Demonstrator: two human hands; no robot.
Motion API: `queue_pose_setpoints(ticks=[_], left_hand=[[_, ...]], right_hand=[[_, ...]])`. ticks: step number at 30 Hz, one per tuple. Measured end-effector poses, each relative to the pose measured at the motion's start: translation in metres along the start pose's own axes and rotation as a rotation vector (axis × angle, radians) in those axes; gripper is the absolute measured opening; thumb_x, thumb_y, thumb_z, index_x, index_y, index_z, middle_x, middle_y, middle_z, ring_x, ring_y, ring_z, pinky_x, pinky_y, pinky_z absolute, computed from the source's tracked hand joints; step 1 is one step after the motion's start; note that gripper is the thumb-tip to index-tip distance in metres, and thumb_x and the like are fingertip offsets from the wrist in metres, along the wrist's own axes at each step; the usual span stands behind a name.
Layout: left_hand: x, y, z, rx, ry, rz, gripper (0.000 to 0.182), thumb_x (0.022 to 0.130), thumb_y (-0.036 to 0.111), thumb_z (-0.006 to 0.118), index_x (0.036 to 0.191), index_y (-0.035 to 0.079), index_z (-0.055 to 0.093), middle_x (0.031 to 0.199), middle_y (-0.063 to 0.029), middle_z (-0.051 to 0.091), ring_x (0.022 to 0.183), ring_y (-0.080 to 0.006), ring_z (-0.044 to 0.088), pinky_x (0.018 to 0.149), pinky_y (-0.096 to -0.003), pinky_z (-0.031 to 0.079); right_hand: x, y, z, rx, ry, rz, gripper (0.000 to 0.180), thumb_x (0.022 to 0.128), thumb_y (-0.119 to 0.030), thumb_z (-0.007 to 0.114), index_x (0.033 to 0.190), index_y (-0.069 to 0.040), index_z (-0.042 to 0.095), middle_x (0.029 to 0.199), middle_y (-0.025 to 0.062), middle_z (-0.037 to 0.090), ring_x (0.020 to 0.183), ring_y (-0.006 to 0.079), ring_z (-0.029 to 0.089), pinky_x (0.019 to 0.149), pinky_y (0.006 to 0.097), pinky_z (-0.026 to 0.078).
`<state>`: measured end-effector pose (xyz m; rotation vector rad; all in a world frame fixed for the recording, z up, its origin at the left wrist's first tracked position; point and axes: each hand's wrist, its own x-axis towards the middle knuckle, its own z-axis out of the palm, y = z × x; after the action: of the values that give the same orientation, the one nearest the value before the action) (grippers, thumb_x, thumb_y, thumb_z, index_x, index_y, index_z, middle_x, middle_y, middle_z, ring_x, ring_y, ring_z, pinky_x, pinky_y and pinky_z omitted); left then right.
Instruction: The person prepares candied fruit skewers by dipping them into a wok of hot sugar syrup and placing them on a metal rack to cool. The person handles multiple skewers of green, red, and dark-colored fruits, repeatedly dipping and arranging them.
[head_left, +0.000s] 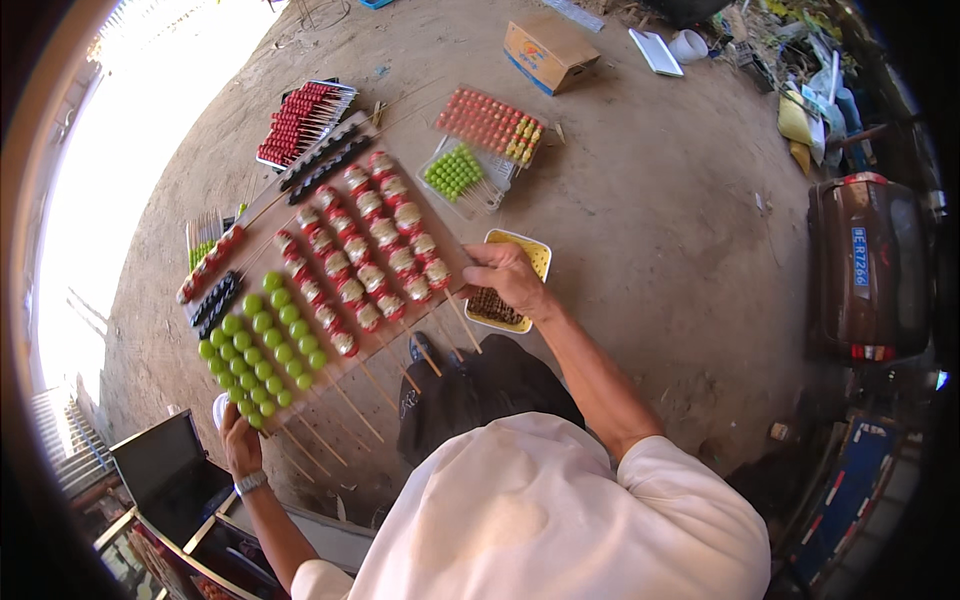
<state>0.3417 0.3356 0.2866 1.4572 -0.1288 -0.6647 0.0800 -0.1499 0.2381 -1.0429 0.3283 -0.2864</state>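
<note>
Between them, my left hand (241, 444) and my right hand (510, 276) carry a flat, clear sheet or board (262, 259) tilted in front of me. My right hand pinches its right edge; my left grips the lower left corner, its fingertips partly hidden. Skewers of green grape-like fruit (262, 352) lie on the left. Beside them are several skewers of red fruit with pale filling (367, 247). Dark-fruit skewers (326, 165) rest along the far edge, and more dark pieces (216, 300) lie near a mixed red skewer (214, 262). Bare stick ends overhang the near edge.
On the dirt ground stand trays of red fruit skewers (304, 124), green fruit skewers (454, 172) and orange-red fruit skewers (480, 120). A yellow basket (536, 255) sits by my right hand. A cardboard box (551, 56) is farther off. A brown vehicle (870, 270) is right; an open-lidded case (161, 480) is lower left.
</note>
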Motion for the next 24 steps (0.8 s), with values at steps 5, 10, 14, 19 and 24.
queue_pose_setpoints(ticks=[5,10,14,19,24], left_hand=[[0.127,0.004,0.114,0.066,-0.202,0.01,0.054,0.087,-0.002,0.054,0.14,-0.008,0.046,0.132,-0.0145,0.059,0.119,-0.0241,0.057,0.102,-0.0343,0.045],[0.215,0.01,0.197,0.074,-0.393,-0.031,0.051,0.087,-0.006,0.054,0.138,-0.006,0.049,0.131,-0.0137,0.06,0.12,-0.0229,0.057,0.104,-0.035,0.045],[0.263,-0.006,0.201,0.095,-0.4,-0.063,0.049,0.087,-0.005,0.054,0.136,-0.005,0.052,0.131,-0.0124,0.06,0.118,-0.0226,0.058,0.104,-0.0352,0.045],[0.264,-0.016,0.217,0.096,-0.354,-0.133,0.057,0.078,-0.008,0.052,0.135,-0.01,0.051,0.128,-0.0162,0.062,0.114,-0.024,0.061,0.1,-0.0359,0.047],[0.266,-0.055,0.208,0.095,-0.28,-0.332,0.047,0.082,-0.009,0.051,0.128,-0.01,0.056,0.117,-0.0141,0.066,0.107,-0.0235,0.064,0.096,-0.0348,0.05]], right_hand=[[-0.018,-0.026,-0.106,-0.071,0.248,-0.062,0.032,0.09,-0.006,0.058,0.118,0.007,0.065,0.101,0.0095,0.072,0.079,0.0151,0.069,0.075,0.0291,0.058],[-0.019,-0.023,-0.167,-0.081,0.425,-0.086,0.033,0.089,-0.001,0.055,0.119,0.008,0.064,0.1,0.013,0.072,0.08,0.0178,0.069,0.073,0.032,0.058],[0.001,-0.011,-0.171,-0.061,0.531,-0.06,0.033,0.087,-0.002,0.053,0.116,0.008,0.066,0.096,0.0118,0.072,0.077,0.018,0.069,0.073,0.0307,0.057],[0.021,0.025,-0.189,0.013,0.554,0.108,0.031,0.087,-0.001,0.056,0.116,0.008,0.066,0.096,0.0114,0.072,0.077,0.0179,0.069,0.072,0.03,0.058],[0.03,0.009,-0.223,-0.113,0.483,0.181,0.029,0.086,-0.009,0.058,0.106,0.009,0.068,0.089,0.0114,0.072,0.074,0.0196,0.068,0.071,0.0331,0.057]])
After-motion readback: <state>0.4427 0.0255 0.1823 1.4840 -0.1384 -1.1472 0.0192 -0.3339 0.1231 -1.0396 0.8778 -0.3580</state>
